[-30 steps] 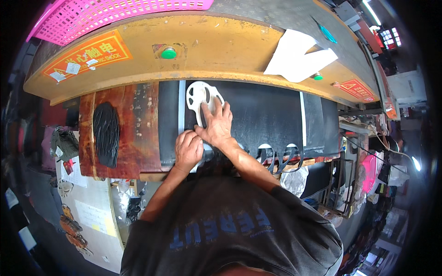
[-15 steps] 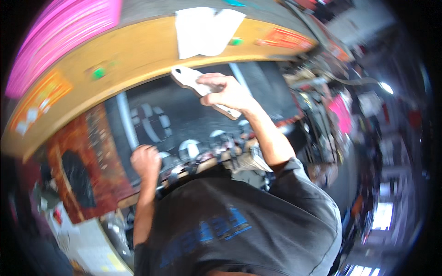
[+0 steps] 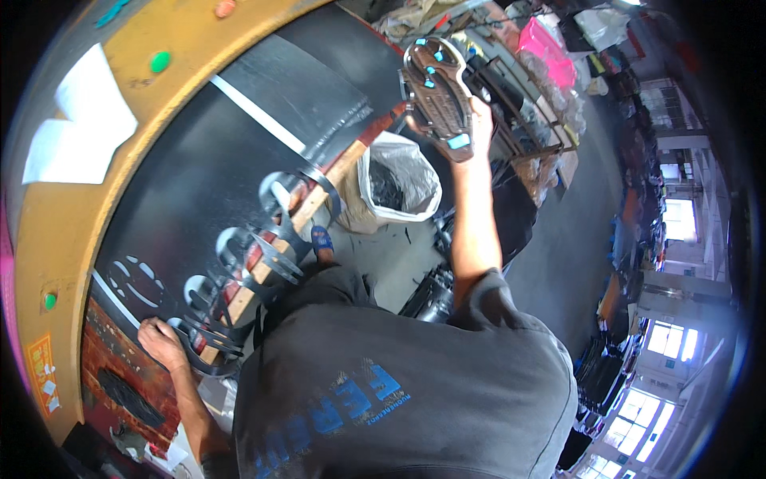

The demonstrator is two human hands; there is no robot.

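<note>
1. One brown, sole-shaped tool (image 3: 439,100) is up in the air in the right hand (image 3: 480,128), its near end clamped in that grip.
2. The left hand (image 3: 162,343) is curled by the edge of a black sheet (image 3: 183,168); one cannot tell if its grip holds anything.
3. The sheet lies on the red-brown desk (image 3: 120,347).
4. A white bag (image 3: 415,164) with black scraps (image 3: 386,191) inside stands near.

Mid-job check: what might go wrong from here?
The right hand grips the raised die near one end, so it might tip or slip.

Black loops hang over the bench edge close to the left hand; a snag could perhaps pull the sheet askew.
</note>
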